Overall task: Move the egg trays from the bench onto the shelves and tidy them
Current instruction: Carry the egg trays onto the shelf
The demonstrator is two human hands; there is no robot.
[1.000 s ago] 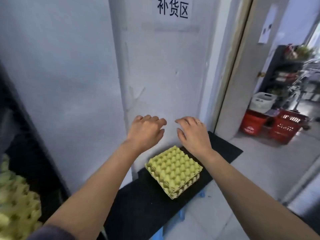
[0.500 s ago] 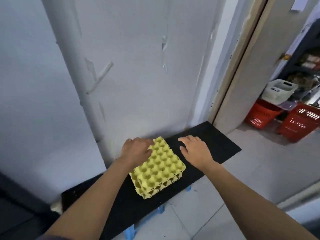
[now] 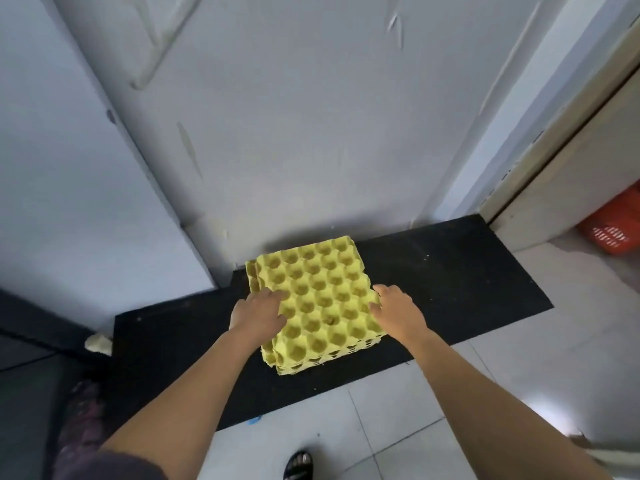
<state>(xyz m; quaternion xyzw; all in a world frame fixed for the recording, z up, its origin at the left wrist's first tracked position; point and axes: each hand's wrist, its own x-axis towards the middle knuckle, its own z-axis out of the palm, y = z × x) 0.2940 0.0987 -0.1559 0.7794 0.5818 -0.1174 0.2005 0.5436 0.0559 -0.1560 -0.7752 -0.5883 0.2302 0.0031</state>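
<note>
A small stack of yellow egg trays (image 3: 322, 299) lies on a low black bench (image 3: 467, 289) against the white wall. The trays are empty and slightly offset from each other. My left hand (image 3: 258, 315) rests on the stack's left edge, fingers over the top tray. My right hand (image 3: 398, 311) presses against the stack's right edge, fingers curled at the side. Both hands touch the trays. The stack still sits on the bench.
White wall panels (image 3: 294, 133) rise right behind the bench. A door frame (image 3: 554, 161) and a red basket (image 3: 616, 226) are at the right. Pale floor tiles (image 3: 398, 427) lie in front, with my sandalled foot (image 3: 299, 464) below. A dark unit (image 3: 24, 358) stands at the left.
My view has tilted down and closer to the bench. Both hands came down from in front of the wall onto the two sides of the tray stack.
</note>
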